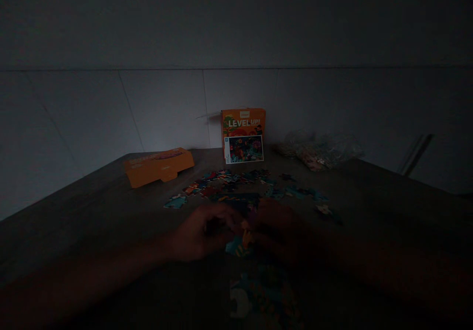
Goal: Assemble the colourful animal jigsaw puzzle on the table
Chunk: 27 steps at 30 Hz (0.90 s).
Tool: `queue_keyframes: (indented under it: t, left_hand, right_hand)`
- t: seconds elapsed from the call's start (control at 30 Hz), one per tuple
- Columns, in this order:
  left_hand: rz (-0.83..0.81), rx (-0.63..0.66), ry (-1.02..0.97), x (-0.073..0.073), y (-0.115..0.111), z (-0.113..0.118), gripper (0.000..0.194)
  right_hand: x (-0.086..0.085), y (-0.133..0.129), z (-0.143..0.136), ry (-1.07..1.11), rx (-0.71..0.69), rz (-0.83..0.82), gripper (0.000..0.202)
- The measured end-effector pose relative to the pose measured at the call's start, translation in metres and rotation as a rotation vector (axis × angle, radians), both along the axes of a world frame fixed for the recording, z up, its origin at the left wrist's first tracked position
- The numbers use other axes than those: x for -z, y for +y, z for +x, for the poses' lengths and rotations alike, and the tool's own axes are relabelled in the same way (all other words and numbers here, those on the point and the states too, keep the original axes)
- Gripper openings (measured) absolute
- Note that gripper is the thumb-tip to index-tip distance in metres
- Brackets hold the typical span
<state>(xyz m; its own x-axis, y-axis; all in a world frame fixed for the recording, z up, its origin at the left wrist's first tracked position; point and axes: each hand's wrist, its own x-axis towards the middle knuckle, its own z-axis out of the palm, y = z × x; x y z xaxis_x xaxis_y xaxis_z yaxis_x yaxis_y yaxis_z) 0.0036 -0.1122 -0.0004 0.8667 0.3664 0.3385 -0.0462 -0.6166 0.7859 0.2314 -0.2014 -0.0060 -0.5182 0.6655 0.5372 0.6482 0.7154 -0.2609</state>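
Observation:
In the dim light, my left hand [201, 231] and my right hand [277, 229] come together over the middle of the table. Between them are jigsaw puzzle pieces [238, 246], teal with orange and yellow. Fingers of both hands are bent and pinch at these pieces; the exact grip is dark and partly hidden. Just beyond the hands lies a dark blue section of puzzle [242, 201]. Closer to me, a joined puzzle section [266, 295] with a pale shape at its left lies on the table.
Loose puzzle pieces [210, 181] spread in an arc behind the hands. An orange "LEVEL UP!" box [244, 115] stands by the wall, a picture card [244, 150] leaning on it. An orange carton part [158, 167] lies left; clear plastic bags [321, 150] lie right.

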Motion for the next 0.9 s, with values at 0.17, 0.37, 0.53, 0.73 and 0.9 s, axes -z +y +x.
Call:
queue_keyframes:
  t: [0.17, 0.37, 0.53, 0.73, 0.9]
  left_hand:
    - [-0.017, -0.03, 0.003, -0.0019, 0.0001, -0.0004, 0.014]
    - [0.046, 0.033, 0.007, -0.0063, -0.0036, -0.0007, 0.016]
    - [0.017, -0.006, 0.032, -0.0058, -0.004, -0.0001, 0.015]
    - [0.023, 0.025, 0.075, -0.0033, -0.0028, 0.0, 0.013]
    - [-0.086, -0.049, 0.003, 0.0012, 0.0029, 0.0017, 0.012]
  right_hand:
    - [-0.0004, 0.0014, 0.0004, 0.026, -0.077, 0.056, 0.02]
    - [0.0039, 0.0026, 0.0007, 0.084, 0.003, 0.049, 0.018]
    - [0.0039, 0.0024, -0.0008, 0.064, -0.039, 0.037, 0.02]
    - [0.0033, 0.0044, -0.0017, 0.063, -0.03, 0.07, 0.024]
    - [0.0043, 0.0041, -0.0022, 0.046, 0.013, 0.012, 0.023]
